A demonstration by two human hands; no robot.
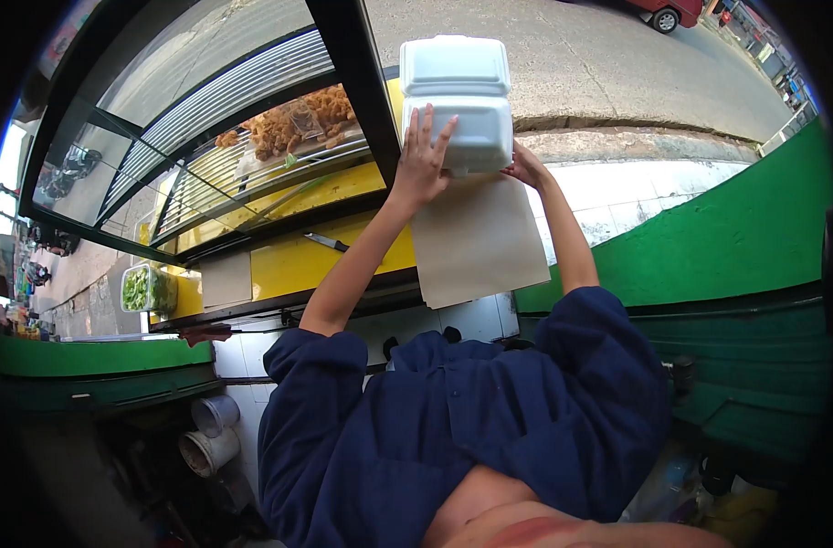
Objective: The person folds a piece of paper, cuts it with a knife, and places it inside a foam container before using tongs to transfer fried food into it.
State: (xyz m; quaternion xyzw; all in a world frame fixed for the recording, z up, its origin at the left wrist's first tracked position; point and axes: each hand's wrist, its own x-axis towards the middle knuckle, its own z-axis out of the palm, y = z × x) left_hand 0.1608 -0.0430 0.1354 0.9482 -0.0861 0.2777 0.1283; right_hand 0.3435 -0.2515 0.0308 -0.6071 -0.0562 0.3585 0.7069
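Your left hand is open, fingers spread over the near left part of the white foam box, which probably steadies it from above. Your right hand is partly curled at the near right corner; how firmly it grips, you cannot tell from here. With a hand on each side, the box looks less likely to skew. Its two halves lie one beyond the other, at the far end of the brown paper, which reaches toward you. To your left on the yellow desk lies a knife, its handle toward your forearm, within easy reach. Fried pieces sit in the glass case, apart from the greens.
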